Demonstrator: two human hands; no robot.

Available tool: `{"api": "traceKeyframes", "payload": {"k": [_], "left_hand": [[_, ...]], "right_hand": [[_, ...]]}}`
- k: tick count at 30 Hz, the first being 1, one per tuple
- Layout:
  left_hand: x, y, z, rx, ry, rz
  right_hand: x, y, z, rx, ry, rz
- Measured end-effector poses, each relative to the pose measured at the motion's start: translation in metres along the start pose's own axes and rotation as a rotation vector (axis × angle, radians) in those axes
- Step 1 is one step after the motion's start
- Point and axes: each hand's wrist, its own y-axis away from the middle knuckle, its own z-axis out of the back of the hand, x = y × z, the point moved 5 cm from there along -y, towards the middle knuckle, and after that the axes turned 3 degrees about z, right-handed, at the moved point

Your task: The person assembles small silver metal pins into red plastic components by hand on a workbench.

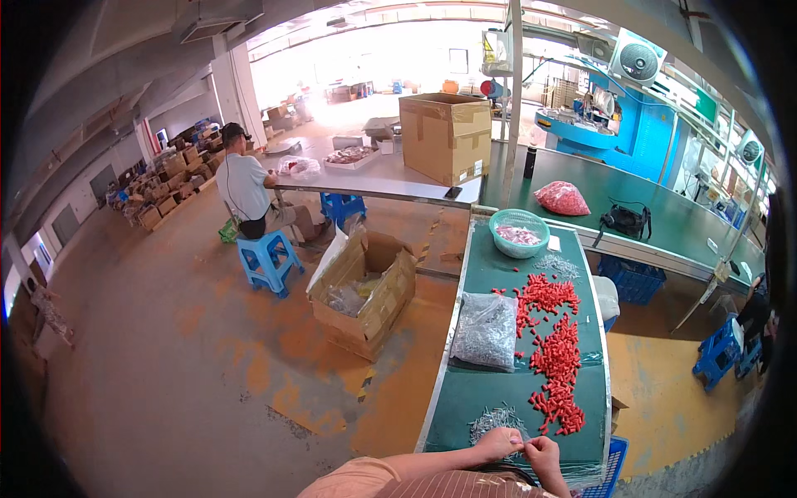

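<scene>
striped garment [452,488] nearest — hands [498,444] pinching small unclear item [524,441] — metal pieces [494,420], red plugs [558,365] beyond

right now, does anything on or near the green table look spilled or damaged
The open cardboard box on the floor looks battered and misshapen around its top. Red pieces lie loose across the green table, perhaps deliberately.

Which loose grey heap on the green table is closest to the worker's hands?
The near-end heap, beside the left hand; the other heap lies at the far end, by the green basket.
</scene>
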Motion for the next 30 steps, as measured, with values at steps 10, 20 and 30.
{"api": "traceKeyframes", "payload": {"k": [10,20,30], "left_hand": [[-0.005,0.005,0.008,-0.097,-0.019,-0.12],[-0.038,0.043,-0.007,-0.283,-0.072,-0.284],[0.01,0.002,-0.002,-0.256,-0.162,-0.196]], "right_hand": [[0.025,0.004,-0.008,-0.13,0.191,0.083],[-0.001,0.022,0.009,-0.193,0.36,0.071],[0.029,0.01,-0.011,-0.021,0.237,0.276]]}}
